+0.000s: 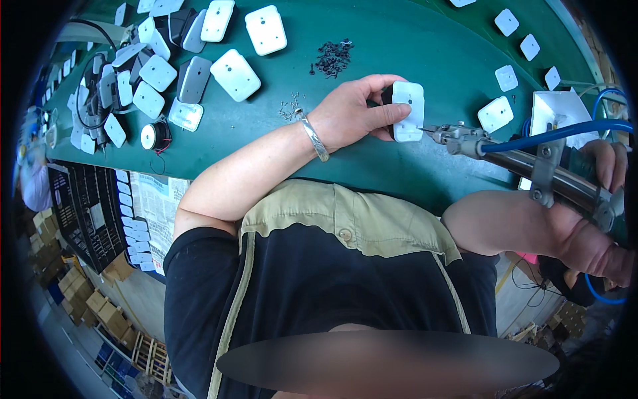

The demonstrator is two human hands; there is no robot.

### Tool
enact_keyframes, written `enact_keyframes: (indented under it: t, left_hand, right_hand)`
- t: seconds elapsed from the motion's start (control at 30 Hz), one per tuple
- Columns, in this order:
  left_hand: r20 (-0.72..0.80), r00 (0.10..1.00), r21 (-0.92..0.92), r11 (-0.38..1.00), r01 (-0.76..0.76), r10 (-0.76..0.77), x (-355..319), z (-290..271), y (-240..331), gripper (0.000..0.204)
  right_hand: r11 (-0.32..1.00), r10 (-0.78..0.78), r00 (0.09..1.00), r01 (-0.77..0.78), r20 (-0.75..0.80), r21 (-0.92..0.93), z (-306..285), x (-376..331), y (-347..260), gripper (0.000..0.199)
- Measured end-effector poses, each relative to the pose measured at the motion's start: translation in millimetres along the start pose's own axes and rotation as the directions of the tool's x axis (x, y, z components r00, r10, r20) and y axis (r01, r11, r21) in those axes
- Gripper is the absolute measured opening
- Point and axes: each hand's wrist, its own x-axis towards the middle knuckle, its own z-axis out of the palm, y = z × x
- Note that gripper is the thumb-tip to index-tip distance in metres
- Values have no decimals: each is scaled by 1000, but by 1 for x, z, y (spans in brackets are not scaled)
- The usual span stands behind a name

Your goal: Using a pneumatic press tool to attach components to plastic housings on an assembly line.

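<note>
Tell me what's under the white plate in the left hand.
Under the white plate held by the left hand, a dark part shows along its left edge; the rest is covered.

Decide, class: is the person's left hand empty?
No, the left hand grips a white-faced case, thumb across its white face.

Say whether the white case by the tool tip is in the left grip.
In: the left grip holds the case, thumb across its white face.

text: none legible | newspaper sheet (159, 211): print too small to read
</note>
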Motion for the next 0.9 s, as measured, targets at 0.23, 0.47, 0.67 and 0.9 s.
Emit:
enact_keyframes:
  t: [0.23,0.47,0.67,0.9]
  left_hand:
    - [12,996,-33,996,83,-83,-3,3,5,43]
    - [40,990,-69,988,136,-133,-5,6,10,41]
    - [11,994,-181,977,111,-111,-9,11,2,41]
    - [-32,999,-147,989,29,-34,1,-7,5,37]
  right_hand:
    - [992,46,998,-40,-46,120,5,-9,7,47]
    - [982,69,996,-59,-50,182,8,-12,8,48]
    - [967,90,995,-79,-33,244,13,-15,11,48]
    - [864,201,965,-95,-166,495,10,-11,-23,48]
